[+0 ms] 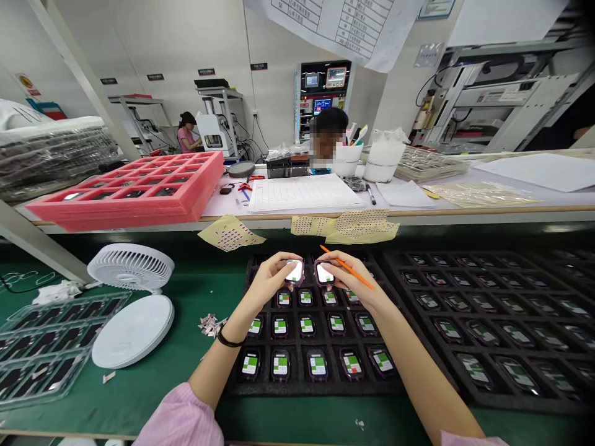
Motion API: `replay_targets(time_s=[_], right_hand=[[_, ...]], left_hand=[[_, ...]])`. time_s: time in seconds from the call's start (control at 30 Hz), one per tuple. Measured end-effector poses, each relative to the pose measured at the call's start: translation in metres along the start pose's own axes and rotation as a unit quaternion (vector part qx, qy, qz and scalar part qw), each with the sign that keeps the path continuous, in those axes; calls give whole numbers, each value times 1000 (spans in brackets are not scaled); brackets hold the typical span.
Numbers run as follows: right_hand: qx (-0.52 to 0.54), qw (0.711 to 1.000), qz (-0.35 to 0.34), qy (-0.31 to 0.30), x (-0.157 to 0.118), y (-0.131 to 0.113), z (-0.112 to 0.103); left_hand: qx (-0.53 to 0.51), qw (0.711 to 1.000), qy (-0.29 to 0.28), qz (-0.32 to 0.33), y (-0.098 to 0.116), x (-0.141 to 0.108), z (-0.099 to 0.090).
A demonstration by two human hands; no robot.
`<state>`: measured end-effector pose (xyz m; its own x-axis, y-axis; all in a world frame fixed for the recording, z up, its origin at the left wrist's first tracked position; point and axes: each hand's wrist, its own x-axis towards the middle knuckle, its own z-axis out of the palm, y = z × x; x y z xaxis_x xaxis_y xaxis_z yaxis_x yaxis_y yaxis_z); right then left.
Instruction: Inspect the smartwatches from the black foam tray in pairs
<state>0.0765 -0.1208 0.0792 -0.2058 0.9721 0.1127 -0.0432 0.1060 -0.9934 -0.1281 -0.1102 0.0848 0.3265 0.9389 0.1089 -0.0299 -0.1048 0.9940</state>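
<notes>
Over the back of a black foam tray, my left hand is closed on a small watch-like device with a bright white screen. My right hand holds a second such device close beside it, screen up. An orange stick also lies across the fingers of my right hand. Rows of similar devices with green and white screens sit in the tray's compartments below both hands, a few showing a red patch.
Another black foam tray of devices lies to the right. At left are a white fan and a clear plastic tray. A shelf edge with a pink foam tray runs across the back. Two people sit beyond.
</notes>
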Motion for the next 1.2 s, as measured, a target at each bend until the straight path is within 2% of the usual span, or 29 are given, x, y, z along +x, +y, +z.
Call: replay_targets(time_s=[0.17, 0.33, 0.6, 0.73, 0.97, 1.2], right_hand=[[4, 1000, 11, 27, 1, 0, 2], [-2, 999, 22, 24, 0, -1, 2], [-9, 999, -8, -51, 1, 4, -5], [-10, 998, -22, -60, 4, 9, -6], [4, 1000, 12, 5, 3, 6, -1], [1, 1000, 15, 16, 4, 4, 1]], left_hand=[[9, 1000, 8, -4, -2, 1, 0], [27, 1000, -7, -3, -1, 0, -1], [25, 998, -65, 9, 3, -4, -3], [27, 996, -84, 6, 4, -4, -5], [31, 999, -40, -3, 3, -1, -4], [16, 999, -8, -33, 1, 1, -2]])
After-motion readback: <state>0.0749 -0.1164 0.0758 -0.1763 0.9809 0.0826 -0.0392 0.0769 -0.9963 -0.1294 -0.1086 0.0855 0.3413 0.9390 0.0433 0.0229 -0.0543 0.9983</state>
